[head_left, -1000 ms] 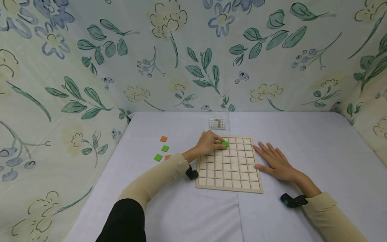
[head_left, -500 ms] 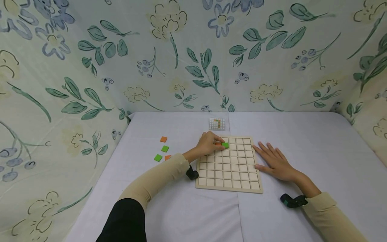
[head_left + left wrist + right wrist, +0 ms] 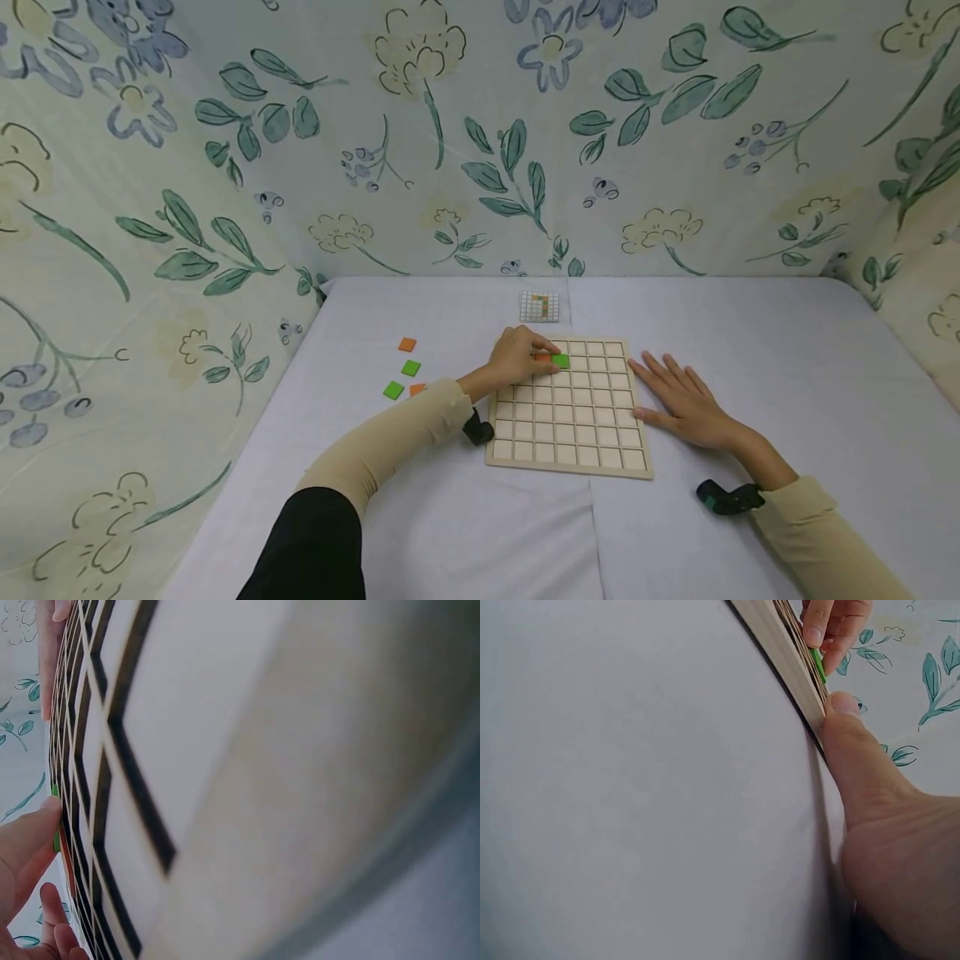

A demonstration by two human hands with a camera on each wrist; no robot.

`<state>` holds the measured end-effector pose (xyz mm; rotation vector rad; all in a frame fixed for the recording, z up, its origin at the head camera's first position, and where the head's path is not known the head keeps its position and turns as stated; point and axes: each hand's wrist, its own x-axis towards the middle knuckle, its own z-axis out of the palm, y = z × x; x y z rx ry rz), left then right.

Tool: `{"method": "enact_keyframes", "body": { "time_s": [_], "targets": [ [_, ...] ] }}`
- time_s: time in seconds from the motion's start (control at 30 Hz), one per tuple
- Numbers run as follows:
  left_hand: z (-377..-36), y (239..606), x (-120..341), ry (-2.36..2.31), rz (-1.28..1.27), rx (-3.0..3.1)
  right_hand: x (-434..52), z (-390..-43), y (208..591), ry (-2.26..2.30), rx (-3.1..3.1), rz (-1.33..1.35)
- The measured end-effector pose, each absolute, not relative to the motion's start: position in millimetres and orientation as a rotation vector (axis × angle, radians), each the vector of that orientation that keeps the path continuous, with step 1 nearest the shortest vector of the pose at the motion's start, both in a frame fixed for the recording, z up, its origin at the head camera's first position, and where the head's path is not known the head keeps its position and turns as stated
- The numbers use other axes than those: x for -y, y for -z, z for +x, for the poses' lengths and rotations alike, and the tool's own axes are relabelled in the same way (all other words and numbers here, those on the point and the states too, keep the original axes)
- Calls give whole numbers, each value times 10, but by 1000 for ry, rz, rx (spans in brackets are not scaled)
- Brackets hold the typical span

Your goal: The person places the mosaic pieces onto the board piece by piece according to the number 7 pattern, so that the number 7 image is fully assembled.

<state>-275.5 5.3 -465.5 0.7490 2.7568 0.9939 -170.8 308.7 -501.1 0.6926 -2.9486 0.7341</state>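
A wooden grid board (image 3: pixel 570 472) lies on the white-covered table. My left hand (image 3: pixel 515 356) reaches over its upper left part and pinches a green square tile (image 3: pixel 561 361) by thumb and finger, the tile level with a grid cell. Just left of it an orange tile (image 3: pixel 542 357) sits in the grid, partly covered by the fingers. In the left wrist view the thumb (image 3: pixel 30 832) is against the green tile's edge. My right hand (image 3: pixel 686 404) lies flat, fingers spread, with thumb and fingertips at the board's right edge.
Left of the board lie loose tiles: orange (image 3: pixel 407 344), green (image 3: pixel 410 368), another green (image 3: pixel 393 390) and an orange one (image 3: pixel 417 389) partly behind the left sleeve. A small pattern card (image 3: pixel 539 307) lies beyond the board. Floral cloth (image 3: pixel 480 142) hangs behind the table.
The green tile has gone down slightly and now lies flatter in its cell. The orange tile beside it has come into view. My right hand has stayed in place.
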Motion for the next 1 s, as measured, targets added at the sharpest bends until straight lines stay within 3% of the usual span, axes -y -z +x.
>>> {"method": "enact_keyframes", "body": {
  "time_s": [0.73,1.0],
  "targets": [
    [-2767,4598,-78,-844,649,-2762,-3105,-1753,5051,-708,2974,686],
    [-2781,4504,27,-1039,662,-2626,-3076,-1726,4977,-697,3022,655]
  ]
}}
